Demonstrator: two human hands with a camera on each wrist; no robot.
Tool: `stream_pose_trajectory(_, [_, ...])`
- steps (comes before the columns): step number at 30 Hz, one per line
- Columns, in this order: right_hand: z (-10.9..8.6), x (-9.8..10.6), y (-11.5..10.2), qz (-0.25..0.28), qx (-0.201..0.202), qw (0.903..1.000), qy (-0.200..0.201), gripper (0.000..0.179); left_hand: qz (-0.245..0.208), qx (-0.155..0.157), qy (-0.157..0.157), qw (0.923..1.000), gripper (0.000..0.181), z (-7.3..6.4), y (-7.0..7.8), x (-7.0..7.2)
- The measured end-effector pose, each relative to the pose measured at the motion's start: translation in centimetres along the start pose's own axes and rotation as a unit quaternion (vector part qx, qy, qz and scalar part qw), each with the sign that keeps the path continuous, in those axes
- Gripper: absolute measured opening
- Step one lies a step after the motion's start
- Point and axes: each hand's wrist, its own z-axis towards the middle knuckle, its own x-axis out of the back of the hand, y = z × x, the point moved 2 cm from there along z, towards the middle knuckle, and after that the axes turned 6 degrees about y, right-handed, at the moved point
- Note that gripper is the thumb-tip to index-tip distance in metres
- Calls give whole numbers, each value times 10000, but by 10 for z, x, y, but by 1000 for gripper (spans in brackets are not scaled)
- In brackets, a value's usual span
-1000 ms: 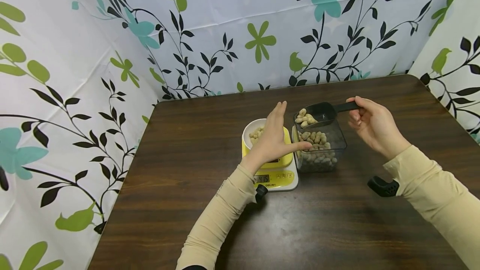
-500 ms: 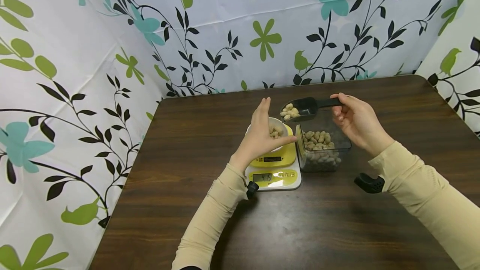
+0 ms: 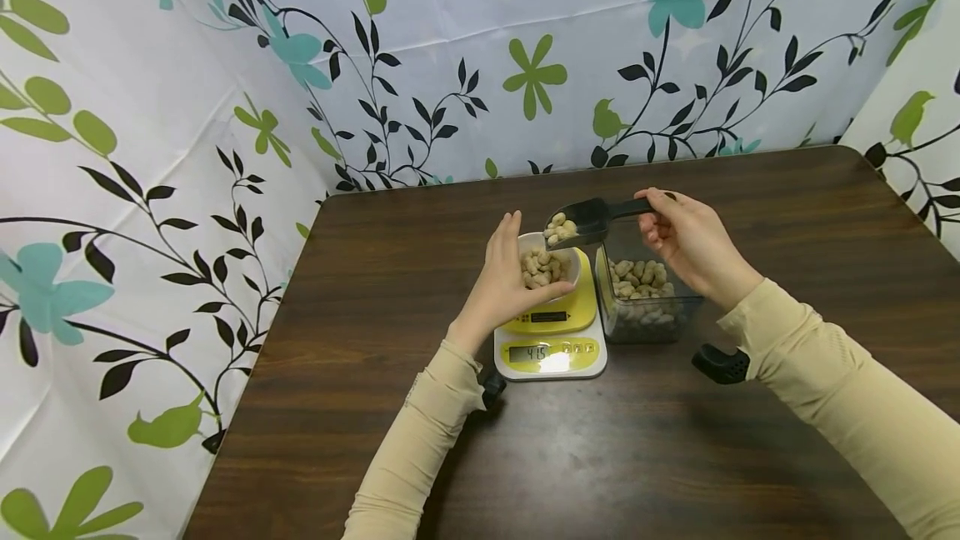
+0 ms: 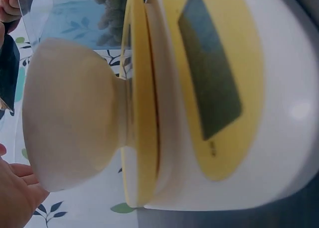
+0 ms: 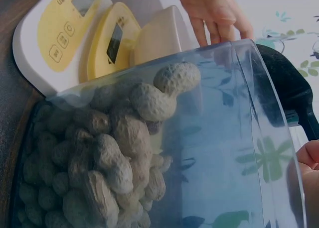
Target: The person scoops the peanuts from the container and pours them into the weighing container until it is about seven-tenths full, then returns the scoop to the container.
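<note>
My right hand [image 3: 693, 244] pinches the handle of a black scoop [image 3: 595, 219]. Several peanuts [image 3: 560, 228] lie in the scoop's tilted mouth, which overlaps the far right rim of a white bowl [image 3: 531, 238]. Inside that bowl is a heap of peanuts [image 3: 540, 269]. The bowl stands on a yellow and white kitchen scale [image 3: 551, 367] whose display shows the digits 415. Fingers straight and thumb spread, my left hand [image 3: 498, 290] is at the bowl's near left side; the left wrist view has its fingertips [image 4: 35, 188] right at the bowl's edge.
A clear square container [image 3: 637, 327], part filled with peanuts in shells [image 5: 114, 153], stands close to the scale's right side. All of it rests on a dark wood table [image 3: 360, 273]. Patterned cloth [image 3: 450, 48] hangs behind and along the sides.
My right hand has carried the loaded scoop left from over the container to the bowl. My left hand has shifted left, from across the bowl to its side, uncovering the bowl and the display.
</note>
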Motion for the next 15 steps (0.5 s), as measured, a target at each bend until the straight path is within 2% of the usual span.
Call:
stream_pose_trajectory(8, [2, -5, 5, -382, 192, 9991, 39, 39, 133, 53, -48, 9999, 118, -3, -5, -4])
stream_pose_trajectory(15, [1, -10, 9, -1256, 408, 9912, 110, 46, 215, 61, -63, 9997, 117, -7, -9, -8])
